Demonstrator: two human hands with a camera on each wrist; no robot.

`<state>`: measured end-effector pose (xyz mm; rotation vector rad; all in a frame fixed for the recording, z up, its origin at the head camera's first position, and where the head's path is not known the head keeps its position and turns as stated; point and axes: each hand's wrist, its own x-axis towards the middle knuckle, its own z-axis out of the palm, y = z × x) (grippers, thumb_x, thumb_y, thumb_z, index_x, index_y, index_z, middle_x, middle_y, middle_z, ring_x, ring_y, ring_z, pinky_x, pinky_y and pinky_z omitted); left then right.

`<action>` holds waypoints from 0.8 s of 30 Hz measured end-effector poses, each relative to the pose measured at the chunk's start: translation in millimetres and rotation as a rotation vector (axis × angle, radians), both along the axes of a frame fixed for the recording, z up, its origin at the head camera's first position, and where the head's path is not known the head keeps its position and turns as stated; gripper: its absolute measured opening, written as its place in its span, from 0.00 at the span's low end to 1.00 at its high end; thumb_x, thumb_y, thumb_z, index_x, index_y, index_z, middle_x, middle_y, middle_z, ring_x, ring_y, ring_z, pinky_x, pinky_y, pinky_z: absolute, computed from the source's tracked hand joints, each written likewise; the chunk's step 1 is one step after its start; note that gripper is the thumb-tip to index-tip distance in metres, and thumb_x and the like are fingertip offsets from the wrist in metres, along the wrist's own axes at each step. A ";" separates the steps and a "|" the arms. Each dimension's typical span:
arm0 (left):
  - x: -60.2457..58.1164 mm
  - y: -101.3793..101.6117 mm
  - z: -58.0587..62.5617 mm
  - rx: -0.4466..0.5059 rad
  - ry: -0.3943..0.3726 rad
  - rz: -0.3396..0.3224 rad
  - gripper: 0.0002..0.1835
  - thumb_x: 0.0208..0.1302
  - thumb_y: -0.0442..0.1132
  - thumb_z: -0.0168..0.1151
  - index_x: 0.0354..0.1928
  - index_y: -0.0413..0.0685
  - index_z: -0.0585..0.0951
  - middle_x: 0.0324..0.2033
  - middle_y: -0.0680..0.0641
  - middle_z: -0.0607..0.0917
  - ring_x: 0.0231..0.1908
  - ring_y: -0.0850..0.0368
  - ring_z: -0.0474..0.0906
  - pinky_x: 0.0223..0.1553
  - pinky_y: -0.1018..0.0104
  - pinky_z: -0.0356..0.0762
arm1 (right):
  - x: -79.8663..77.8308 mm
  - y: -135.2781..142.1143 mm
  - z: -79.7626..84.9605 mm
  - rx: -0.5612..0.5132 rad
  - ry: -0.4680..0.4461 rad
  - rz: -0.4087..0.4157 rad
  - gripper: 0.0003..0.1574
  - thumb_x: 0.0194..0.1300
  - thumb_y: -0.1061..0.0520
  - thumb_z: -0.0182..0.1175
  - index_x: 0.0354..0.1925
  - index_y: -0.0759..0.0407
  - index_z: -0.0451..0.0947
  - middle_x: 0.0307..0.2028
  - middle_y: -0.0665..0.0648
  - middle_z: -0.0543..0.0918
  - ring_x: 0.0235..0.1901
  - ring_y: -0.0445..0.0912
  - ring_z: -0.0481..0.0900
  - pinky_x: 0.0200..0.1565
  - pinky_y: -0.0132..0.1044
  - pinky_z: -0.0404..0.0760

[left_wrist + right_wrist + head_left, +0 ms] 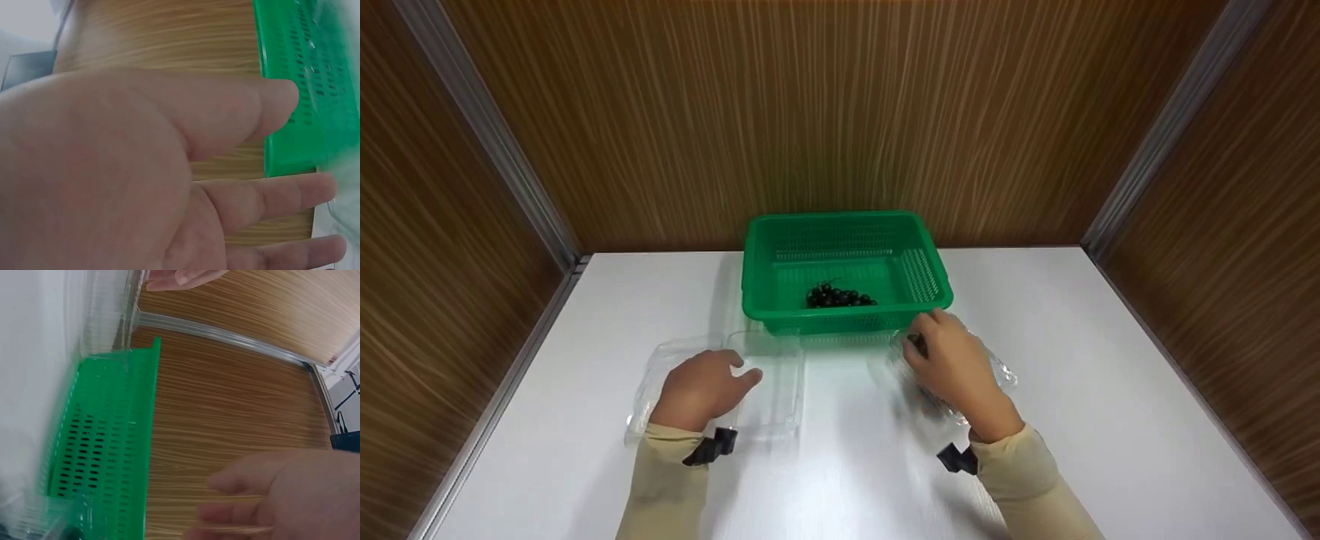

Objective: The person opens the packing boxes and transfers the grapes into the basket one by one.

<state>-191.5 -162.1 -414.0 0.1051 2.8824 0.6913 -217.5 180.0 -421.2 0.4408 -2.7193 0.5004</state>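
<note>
My left hand point(701, 386) hovers over an open, hinged clear plastic box point(769, 382) on the left. Its thumb and fingers are extended and apart in the left wrist view, with nothing between them. At the right, my right hand point(956, 367) is above a second clear plastic container point(1003, 373), which it partly hides. Small dark round things point(917, 343) show beside its fingertips. In the right wrist view the fingers point(228, 513) are blurred and loosely bent, and nothing is seen in them. Dark grapes point(840, 297) lie in the green basket point(847, 309).
The green perforated basket stands at the back middle of the white table point(840, 480), close to the wood-grain back wall point(840, 112). Similar panels rise on both sides, with metal strips point(1170, 120) at the corners. Black wrist mounts point(958, 458) sit on the sleeves.
</note>
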 end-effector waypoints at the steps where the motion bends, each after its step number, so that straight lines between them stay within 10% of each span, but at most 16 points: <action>1: 1.3 2.2 0.4 0.012 0.008 -0.006 0.27 0.72 0.53 0.61 0.59 0.37 0.83 0.58 0.36 0.84 0.59 0.37 0.79 0.56 0.41 0.77 | 0.1 2.6 0.4 0.008 -0.034 -0.034 0.10 0.68 0.53 0.66 0.41 0.59 0.81 0.40 0.58 0.81 0.39 0.55 0.80 0.35 0.54 0.81; 11: 6.1 12.1 -0.6 0.024 -0.001 -0.052 0.28 0.72 0.54 0.61 0.61 0.39 0.81 0.61 0.37 0.83 0.61 0.39 0.78 0.59 0.43 0.76 | -1.0 17.2 0.6 0.178 -0.362 -0.162 0.30 0.71 0.40 0.61 0.52 0.65 0.82 0.52 0.73 0.79 0.47 0.68 0.80 0.47 0.66 0.80; 24: 6.6 20.0 -1.5 0.023 -0.002 -0.079 0.27 0.72 0.54 0.62 0.61 0.41 0.82 0.63 0.37 0.81 0.63 0.39 0.77 0.61 0.42 0.75 | 5.8 9.0 -2.0 0.263 -0.325 -0.125 0.28 0.70 0.41 0.62 0.51 0.64 0.83 0.47 0.72 0.81 0.43 0.67 0.82 0.43 0.65 0.81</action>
